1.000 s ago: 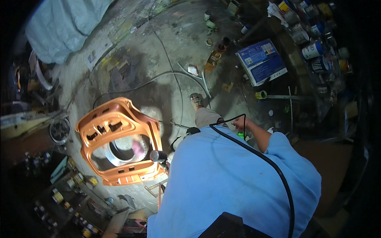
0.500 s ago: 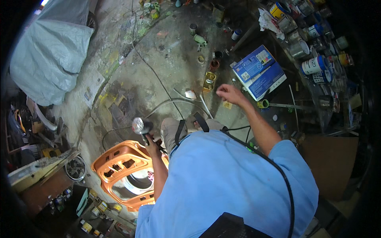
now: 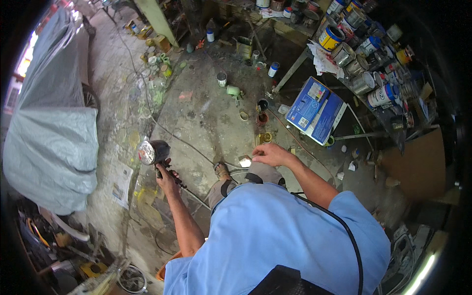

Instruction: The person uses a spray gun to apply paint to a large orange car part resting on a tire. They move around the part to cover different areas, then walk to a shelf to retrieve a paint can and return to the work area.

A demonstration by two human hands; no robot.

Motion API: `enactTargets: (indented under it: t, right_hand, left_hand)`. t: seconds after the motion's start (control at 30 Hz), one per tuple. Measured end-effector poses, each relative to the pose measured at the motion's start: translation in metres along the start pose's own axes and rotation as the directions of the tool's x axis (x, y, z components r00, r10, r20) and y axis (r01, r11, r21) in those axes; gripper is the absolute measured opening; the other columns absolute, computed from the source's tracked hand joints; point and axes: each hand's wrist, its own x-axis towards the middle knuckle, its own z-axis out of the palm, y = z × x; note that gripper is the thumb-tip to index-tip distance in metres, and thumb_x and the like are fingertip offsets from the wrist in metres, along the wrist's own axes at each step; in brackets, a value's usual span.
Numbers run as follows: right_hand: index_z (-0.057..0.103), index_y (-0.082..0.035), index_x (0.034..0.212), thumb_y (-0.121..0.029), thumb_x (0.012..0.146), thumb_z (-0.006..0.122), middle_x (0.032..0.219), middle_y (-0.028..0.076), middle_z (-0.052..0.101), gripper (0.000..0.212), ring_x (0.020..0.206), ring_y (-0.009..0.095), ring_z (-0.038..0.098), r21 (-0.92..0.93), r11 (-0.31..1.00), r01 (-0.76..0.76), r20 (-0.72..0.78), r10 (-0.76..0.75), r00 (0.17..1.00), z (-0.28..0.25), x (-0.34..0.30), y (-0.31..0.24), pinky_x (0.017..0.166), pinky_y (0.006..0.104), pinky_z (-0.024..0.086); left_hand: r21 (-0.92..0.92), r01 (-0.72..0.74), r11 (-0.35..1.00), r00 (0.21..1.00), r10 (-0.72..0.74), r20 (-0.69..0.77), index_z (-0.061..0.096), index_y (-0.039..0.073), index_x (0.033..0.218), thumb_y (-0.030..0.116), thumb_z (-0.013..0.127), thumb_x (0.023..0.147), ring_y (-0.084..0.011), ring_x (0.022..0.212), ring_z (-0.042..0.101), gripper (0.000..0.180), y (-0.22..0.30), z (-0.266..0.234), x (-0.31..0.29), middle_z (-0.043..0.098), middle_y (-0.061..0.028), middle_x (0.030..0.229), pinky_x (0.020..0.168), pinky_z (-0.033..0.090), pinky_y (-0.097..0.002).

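Note:
My left hand (image 3: 168,178) is wrapped round the grip of a spray gun (image 3: 160,152), held out to the left above the floor. The gun's cup has a shiny, paint-smeared round end, and a hose runs from its handle. My right hand (image 3: 270,155) hangs in front of my body with its fingers loosely stretched, and nothing shows in it. Just beyond it stands a square golden can (image 3: 265,138), with a tin of reddish-brown paint (image 3: 262,119) behind that. An orange car panel (image 3: 166,267) is mostly hidden behind my left arm and shirt.
A blue and white cardboard box (image 3: 317,110) lies at right, below a bench crowded with paint tins (image 3: 364,82). A grey cover (image 3: 51,142) drapes a vehicle at left. One air hose (image 3: 147,110) crosses the floor. A green-cupped spray gun (image 3: 234,91) lies farther off.
My view has swung toward the left and farther ahead, so most of the orange panel has left it. The spray gun has moved up and left; my right hand's fingers have loosened.

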Motion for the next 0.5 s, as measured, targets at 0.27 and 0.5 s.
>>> enactTargets:
  t: [0.27, 0.5]
  right_hand:
    - [0.07, -0.003, 0.12, -0.031, 0.092, 0.076, 0.103, 0.013, 0.075, 0.04, 0.095, 0.022, 0.072, 0.161, 0.984, -0.07, -0.332, 0.121, 0.936, -0.05, 0.059, -0.008, 0.083, 0.0359, 0.056]
    - [0.054, -0.004, 0.141, -0.044, 0.081, 0.086, 0.123, 0.017, 0.067, 0.079, 0.102, 0.028, 0.07, 0.32, 0.938, 0.129, -0.64, 0.114, 0.76, -0.153, 0.159, -0.04, 0.089, 0.0396, 0.056]
  left_hand:
    - [0.045, -0.17, 0.984, 0.95, 0.152, 0.273, 0.069, 0.008, 0.104, 0.046, 0.066, 0.102, -0.0097, 0.047, 0.047, 0.039, 0.106, 0.144, 0.134, 0.052, 0.0016, 0.059, 0.046, 0.038, -0.025]
    - [0.483, -0.472, 0.737, 0.728, 0.018, 0.685, 0.066, 0.005, 0.107, 0.018, 0.078, 0.093, -0.0079, 0.059, 0.053, 0.023, 0.11, 0.286, 0.21, 0.062, -0.0006, 0.075, 0.052, 0.039, -0.0264]
